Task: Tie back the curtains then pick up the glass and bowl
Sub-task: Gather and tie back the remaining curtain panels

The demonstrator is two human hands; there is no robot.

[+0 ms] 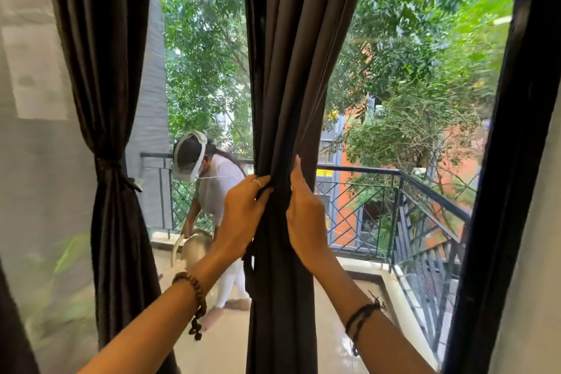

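Here the middle curtain [285,100], a soft, heavy drape, hangs gathered between both hands. The left hand [239,215] pinches its folds with the dark tie band [249,255]; the right hand [305,215] presses flat-fingered. Best cinched at this waist-high bunch. Glass and bowl are unseen.

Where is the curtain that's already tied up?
In the head view the tied curtain hangs on the left side, next to the pale wall, cinched at its middle by a dark tie-back; the middle curtain hangs to its right.
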